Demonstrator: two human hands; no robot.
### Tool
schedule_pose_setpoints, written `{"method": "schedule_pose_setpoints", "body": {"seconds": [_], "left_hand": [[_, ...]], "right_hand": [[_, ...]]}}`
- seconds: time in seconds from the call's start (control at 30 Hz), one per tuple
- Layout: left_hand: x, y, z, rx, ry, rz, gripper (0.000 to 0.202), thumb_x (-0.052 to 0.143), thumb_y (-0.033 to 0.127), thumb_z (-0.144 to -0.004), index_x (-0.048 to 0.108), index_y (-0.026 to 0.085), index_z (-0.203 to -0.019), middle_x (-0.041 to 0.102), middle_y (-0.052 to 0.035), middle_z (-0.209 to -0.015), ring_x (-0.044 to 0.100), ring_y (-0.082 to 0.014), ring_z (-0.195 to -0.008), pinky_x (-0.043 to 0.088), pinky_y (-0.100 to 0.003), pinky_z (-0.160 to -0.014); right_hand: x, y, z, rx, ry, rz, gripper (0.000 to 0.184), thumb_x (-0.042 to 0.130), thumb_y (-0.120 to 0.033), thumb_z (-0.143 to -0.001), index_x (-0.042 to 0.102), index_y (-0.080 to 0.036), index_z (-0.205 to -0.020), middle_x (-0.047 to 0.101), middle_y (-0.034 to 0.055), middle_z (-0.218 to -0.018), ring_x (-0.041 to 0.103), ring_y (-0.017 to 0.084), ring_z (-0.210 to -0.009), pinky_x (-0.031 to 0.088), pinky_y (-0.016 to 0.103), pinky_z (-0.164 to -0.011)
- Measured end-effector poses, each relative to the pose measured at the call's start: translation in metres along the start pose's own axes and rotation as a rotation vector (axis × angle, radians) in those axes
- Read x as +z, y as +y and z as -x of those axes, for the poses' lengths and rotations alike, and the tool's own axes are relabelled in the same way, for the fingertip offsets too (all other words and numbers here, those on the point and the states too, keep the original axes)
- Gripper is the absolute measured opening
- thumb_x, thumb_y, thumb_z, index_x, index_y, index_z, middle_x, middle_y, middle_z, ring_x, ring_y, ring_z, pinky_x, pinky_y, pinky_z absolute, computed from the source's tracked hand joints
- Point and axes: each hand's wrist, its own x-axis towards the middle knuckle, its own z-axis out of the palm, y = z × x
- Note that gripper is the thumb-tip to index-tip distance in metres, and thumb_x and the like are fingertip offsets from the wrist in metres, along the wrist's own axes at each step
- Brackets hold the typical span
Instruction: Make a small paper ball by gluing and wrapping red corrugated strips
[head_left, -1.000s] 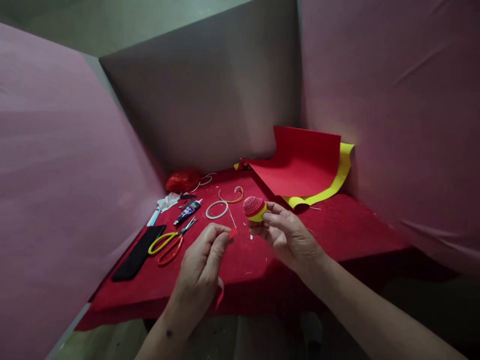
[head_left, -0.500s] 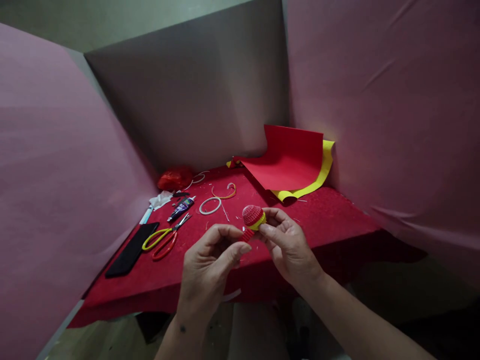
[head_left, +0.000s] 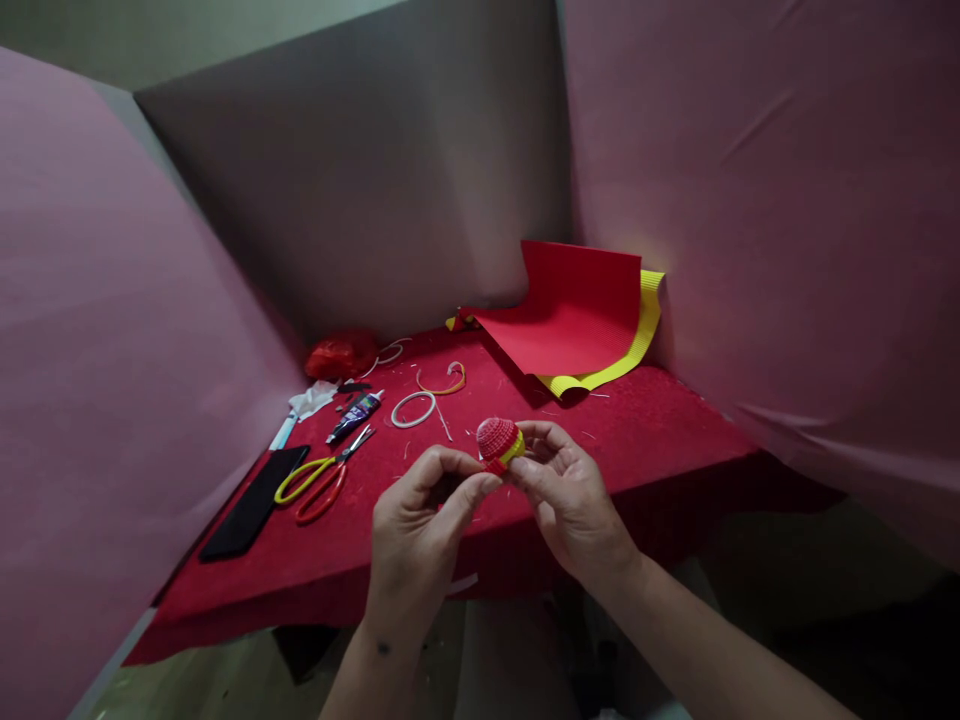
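A small dome of coiled corrugated paper (head_left: 498, 438), red on top with a yellow band at its lower right, is held above the front of the table. My right hand (head_left: 574, 495) grips it from the right, thumb over the yellow band. My left hand (head_left: 427, 515) pinches a short red corrugated strip (head_left: 493, 466) between thumb and forefinger, at the dome's lower left. The strip touches or nearly touches the dome; whether it is attached I cannot tell. The fingers partly hide the strip and the dome's underside.
Scissors (head_left: 322, 480) with yellow and red handles, a black flat case (head_left: 255, 503), a glue tube (head_left: 354, 416) and a white ring (head_left: 413, 409) lie on the red-covered table (head_left: 592, 440). A red bag (head_left: 342, 354) sits back left. Red and yellow corrugated sheets (head_left: 577, 305) lean at the back right.
The red strip in my left hand has come up closer against the dome. The dome appears tilted a little, showing less yellow. The whole view has shifted slightly.
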Motion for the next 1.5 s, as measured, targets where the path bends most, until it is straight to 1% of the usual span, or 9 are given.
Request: {"method": "schedule_pose_setpoints", "body": {"seconds": [0.23,0.47,0.77,0.9,1.03,1.13,1.27,1.4,1.5], "left_hand": [[0.002,-0.002,0.002,0.123,0.017,-0.133,0.008,0.069,0.023,-0.078,0.062,0.021,-0.074,0.058,0.0067,-0.064,0.052,-0.0062,-0.059,0.041,-0.016,-0.055],[0.003,-0.005,0.002,0.129,0.019,-0.177,0.007,0.068,0.023,-0.078,0.062,0.022,-0.075,0.06,0.0068,-0.065,0.054,-0.0065,-0.059,0.043,-0.016,-0.056],[0.006,-0.001,0.001,0.155,0.013,-0.239,0.009,0.067,0.022,-0.077,0.06,0.02,-0.072,0.059,0.0065,-0.063,0.053,-0.0063,-0.056,0.043,-0.015,-0.052],[0.006,-0.001,0.001,0.196,-0.007,-0.27,0.01,0.067,0.021,-0.078,0.059,0.02,-0.073,0.058,0.0064,-0.064,0.053,-0.0062,-0.056,0.042,-0.015,-0.053],[0.007,0.001,0.001,0.234,-0.027,-0.314,0.009,0.065,0.019,-0.079,0.058,0.019,-0.073,0.056,0.0058,-0.064,0.051,-0.0066,-0.057,0.041,-0.017,-0.053],[0.007,0.003,0.003,0.236,-0.035,-0.356,0.01,0.064,0.019,-0.081,0.057,0.02,-0.074,0.054,0.0055,-0.065,0.05,-0.0068,-0.057,0.04,-0.018,-0.054],[0.007,0.005,0.004,0.239,-0.055,-0.369,0.008,0.062,0.019,-0.082,0.057,0.02,-0.076,0.054,0.0053,-0.066,0.05,-0.007,-0.058,0.04,-0.018,-0.054],[0.007,0.006,0.005,0.3,-0.042,-0.424,0.008,0.062,0.017,-0.082,0.057,0.019,-0.076,0.053,0.0048,-0.066,0.048,-0.0068,-0.056,0.039,-0.018,-0.052],[0.008,0.008,0.006,0.37,-0.039,-0.507,0.008,0.06,0.015,-0.083,0.058,0.018,-0.076,0.054,0.0036,-0.067,0.049,-0.0069,-0.056,0.039,-0.018,-0.054]], "right_hand": [[-0.002,0.001,0.003,0.0,-0.01,-0.006,0.031,0.079,-0.017,-0.063,0.062,-0.02,-0.089,0.065,0.0005,-0.088,0.061,0.011,-0.08,0.05,0.023,-0.071],[-0.004,0.001,0.004,-0.001,-0.02,-0.005,0.032,0.079,-0.017,-0.065,0.062,-0.019,-0.092,0.065,0.0019,-0.09,0.06,0.012,-0.082,0.05,0.023,-0.072],[-0.006,0.001,0.008,0.01,-0.049,-0.034,0.033,0.077,-0.018,-0.066,0.06,-0.019,-0.094,0.065,0.0025,-0.091,0.06,0.013,-0.083,0.05,0.024,-0.074],[-0.007,0.003,0.006,0.01,-0.062,-0.072,0.037,0.078,-0.017,-0.064,0.059,-0.02,-0.095,0.064,0.002,-0.092,0.06,0.013,-0.085,0.049,0.024,-0.076],[-0.005,0.004,0.005,0.014,-0.029,-0.068,0.042,0.081,-0.014,-0.059,0.057,-0.021,-0.093,0.063,-0.0003,-0.09,0.059,0.012,-0.082,0.048,0.022,-0.075],[-0.004,0.004,0.005,0.01,-0.015,-0.064,0.04,0.08,-0.015,-0.06,0.057,-0.022,-0.092,0.061,-0.0009,-0.089,0.059,0.012,-0.081,0.048,0.022,-0.073],[-0.006,0.003,0.005,0.009,-0.015,-0.048,0.035,0.078,-0.018,-0.064,0.058,-0.023,-0.092,0.061,-0.0004,-0.091,0.058,0.013,-0.082,0.048,0.025,-0.075],[-0.007,0.003,0.004,0.004,-0.03,-0.037,0.036,0.079,-0.018,-0.063,0.059,-0.024,-0.091,0.062,-0.0002,-0.092,0.059,0.014,-0.081,0.05,0.026,-0.074],[-0.008,0.004,0.002,-0.008,-0.045,-0.037,0.038,0.081,-0.016,-0.061,0.059,-0.024,-0.091,0.064,-0.0008,-0.092,0.06,0.013,-0.08,0.05,0.025,-0.073]]}}
